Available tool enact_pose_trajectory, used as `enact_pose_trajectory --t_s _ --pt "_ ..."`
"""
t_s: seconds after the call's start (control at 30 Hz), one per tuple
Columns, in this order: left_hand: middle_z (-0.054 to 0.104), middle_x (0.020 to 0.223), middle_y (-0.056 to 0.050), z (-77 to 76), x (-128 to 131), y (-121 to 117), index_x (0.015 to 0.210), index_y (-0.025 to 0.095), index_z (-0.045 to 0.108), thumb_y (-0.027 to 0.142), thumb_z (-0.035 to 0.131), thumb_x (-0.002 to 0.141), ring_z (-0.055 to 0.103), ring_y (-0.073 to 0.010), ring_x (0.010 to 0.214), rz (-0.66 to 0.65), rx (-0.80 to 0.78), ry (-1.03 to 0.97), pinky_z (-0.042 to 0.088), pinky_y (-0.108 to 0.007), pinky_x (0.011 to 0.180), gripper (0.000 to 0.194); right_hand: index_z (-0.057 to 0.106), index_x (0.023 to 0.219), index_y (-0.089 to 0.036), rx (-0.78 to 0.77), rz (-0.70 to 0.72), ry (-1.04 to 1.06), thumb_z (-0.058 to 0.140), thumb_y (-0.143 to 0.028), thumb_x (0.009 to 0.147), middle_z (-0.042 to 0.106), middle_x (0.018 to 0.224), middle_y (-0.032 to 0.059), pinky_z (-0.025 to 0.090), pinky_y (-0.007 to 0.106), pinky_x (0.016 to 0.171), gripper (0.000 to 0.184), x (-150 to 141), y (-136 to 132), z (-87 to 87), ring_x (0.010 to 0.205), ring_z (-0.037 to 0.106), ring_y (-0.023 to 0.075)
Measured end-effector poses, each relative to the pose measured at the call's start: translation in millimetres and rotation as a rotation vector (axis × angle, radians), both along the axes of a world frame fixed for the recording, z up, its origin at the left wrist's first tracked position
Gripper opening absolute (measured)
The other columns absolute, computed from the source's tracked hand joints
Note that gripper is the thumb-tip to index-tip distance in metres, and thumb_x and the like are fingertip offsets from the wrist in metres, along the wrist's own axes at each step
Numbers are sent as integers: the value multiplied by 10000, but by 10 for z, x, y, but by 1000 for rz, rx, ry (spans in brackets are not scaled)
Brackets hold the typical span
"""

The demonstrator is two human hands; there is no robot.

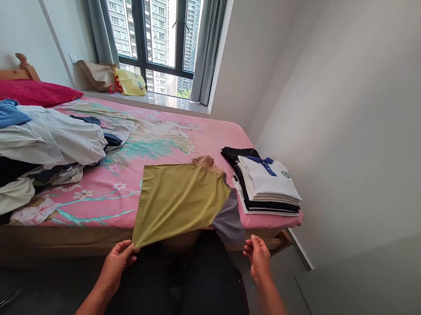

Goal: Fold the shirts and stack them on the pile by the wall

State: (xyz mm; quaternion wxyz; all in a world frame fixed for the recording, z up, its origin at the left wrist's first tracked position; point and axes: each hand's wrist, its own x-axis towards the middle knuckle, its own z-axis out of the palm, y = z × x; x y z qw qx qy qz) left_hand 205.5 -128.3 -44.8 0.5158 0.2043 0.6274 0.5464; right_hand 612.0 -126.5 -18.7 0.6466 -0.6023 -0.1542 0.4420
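An olive-yellow T-shirt lies spread over the near edge of the bed, its hem to the left. One sleeve looks tan, at the far side; the other is grey and hangs over the bed's edge toward me. My left hand pinches the near corner of the hem. Close to the grey sleeve, my right hand is held up with fingers curled and pressed together; whether it holds anything does not show. Beyond it sits a stack of folded clothes, with a white top bearing a blue bow uppermost.
A pink floral bedsheet covers the bed. Loose clothes are heaped at the left, near a red pillow. A brown paper bag and a yellow bag stand on the windowsill. A wall rises at the right.
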Motion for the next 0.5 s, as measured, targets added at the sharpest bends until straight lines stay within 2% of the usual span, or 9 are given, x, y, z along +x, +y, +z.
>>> enact_pose_trajectory --t_s 0.13,0.23,0.3,0.37,0.5 --pt "622 696 40 2 42 -9 896 191 558 340 777 559 567 -79 559 22 82 52 493 -186 543 428 583 790 -165 -21 216 -150 712 -448 611 577 624 -32 427 173 402 358 -398 -159 -153 504 511 81" --pt "628 802 29 37 31 -1 947 182 645 450 764 546 553 -79 631 -46 114 133 490 -182 587 497 610 877 -161 -76 383 -69 703 -425 622 624 779 24 478 225 441 378 -745 -157 -234 618 571 130" --pt "642 866 16 55 6 -13 1015 179 671 489 737 572 553 -85 662 -107 101 183 492 -194 637 546 610 934 -170 -96 433 -48 664 -404 661 627 879 52 509 269 499 363 -942 -109 -278 698 590 161" --pt "668 916 -6 64 -26 -33 1092 173 657 501 715 597 581 -115 722 -164 98 222 497 -228 710 596 612 920 -181 -22 392 -211 619 -364 702 611 900 55 520 302 595 285 -1082 -38 -311 756 582 174" --pt "682 1048 -58 68 -77 -41 1114 166 650 444 692 605 602 -218 989 -219 161 419 466 -311 882 581 595 894 -184 272 209 -810 511 -255 778 572 937 64 451 362 846 160 -1154 150 -334 896 533 192"
